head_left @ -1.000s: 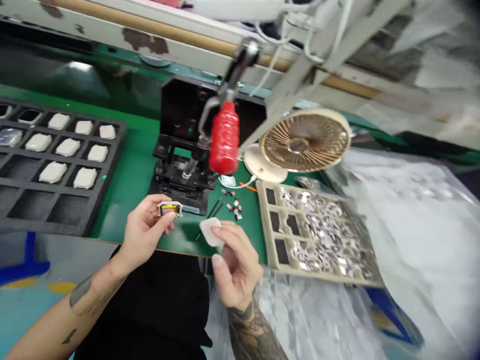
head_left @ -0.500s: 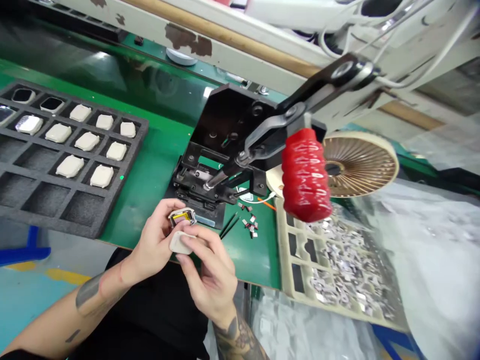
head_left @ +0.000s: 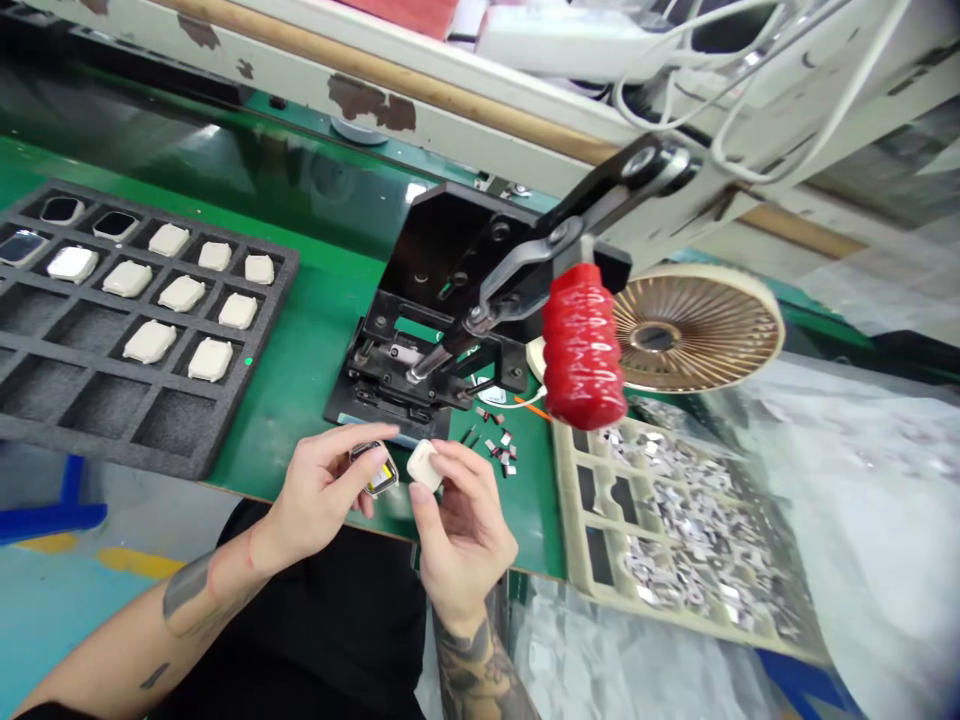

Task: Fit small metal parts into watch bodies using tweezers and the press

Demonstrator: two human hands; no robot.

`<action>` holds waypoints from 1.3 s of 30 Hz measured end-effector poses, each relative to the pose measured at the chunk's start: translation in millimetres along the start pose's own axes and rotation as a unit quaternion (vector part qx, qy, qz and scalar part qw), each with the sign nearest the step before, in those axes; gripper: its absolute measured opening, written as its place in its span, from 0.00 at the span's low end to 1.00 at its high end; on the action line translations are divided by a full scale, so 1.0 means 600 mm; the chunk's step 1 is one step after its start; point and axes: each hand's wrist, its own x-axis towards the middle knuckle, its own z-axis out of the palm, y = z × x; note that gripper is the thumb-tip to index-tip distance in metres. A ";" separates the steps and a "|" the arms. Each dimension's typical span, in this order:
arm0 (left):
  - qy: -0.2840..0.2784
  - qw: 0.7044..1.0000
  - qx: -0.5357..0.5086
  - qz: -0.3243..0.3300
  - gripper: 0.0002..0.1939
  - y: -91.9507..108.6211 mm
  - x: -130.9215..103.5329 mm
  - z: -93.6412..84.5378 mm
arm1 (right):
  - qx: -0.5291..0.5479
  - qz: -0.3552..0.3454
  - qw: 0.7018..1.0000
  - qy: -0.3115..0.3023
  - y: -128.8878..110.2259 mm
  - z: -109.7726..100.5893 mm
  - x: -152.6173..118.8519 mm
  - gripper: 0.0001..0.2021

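My left hand [head_left: 319, 487] grips an open smartwatch body [head_left: 384, 478], its yellow inside showing between thumb and fingers. Just to the right, my right hand [head_left: 469, 520] pinches a cream watch-shaped cover [head_left: 424, 465] between thumb and fingertips. A gap separates the two parts. Both hands are over the front edge of the green bench, in front of a black clamp press [head_left: 427, 350] with a red ribbed handle [head_left: 585, 350].
At left lies a dark foam tray [head_left: 225, 420] with several cream watch pieces [head_left: 210, 358] and dark-screened ones. On the right are a beige tray [head_left: 571, 500] of small metal parts, a round fan [head_left: 697, 330] and plastic sheeting. Small red-and-white bits [head_left: 504, 450] lie near the press.
My right hand has drawn the cream cover away to the right from the watch body. My left hand has turned the body, and the view has shifted slightly.
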 end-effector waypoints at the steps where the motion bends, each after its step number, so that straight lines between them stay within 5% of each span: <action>1: 0.004 1.000 0.006 0.002 0.16 0.000 0.001 -0.001 | -0.006 -0.005 1.000 -0.001 0.001 -0.002 -0.001 0.19; 11: -0.059 0.998 0.028 0.009 0.28 -0.005 -0.003 -0.012 | -0.101 -0.086 0.985 -0.107 -0.010 -0.025 0.030 0.23; 25: -0.073 0.986 0.149 0.018 0.28 -0.003 -0.003 -0.007 | -0.069 -0.059 0.980 -0.178 -0.011 -0.024 0.041 0.21; 30: -0.119 0.988 0.090 0.026 0.30 0.001 -0.002 -0.019 | -0.103 -0.096 0.976 -0.169 -0.004 -0.024 0.039 0.23; 33: -0.092 0.994 0.063 0.021 0.22 0.000 0.000 -0.021 | -0.137 -0.120 0.970 -0.161 -0.006 -0.022 0.034 0.22; 39: -0.067 0.997 0.032 0.033 0.20 0.002 -0.002 -0.021 | -0.113 -0.054 0.985 -0.117 -0.015 -0.020 0.032 0.20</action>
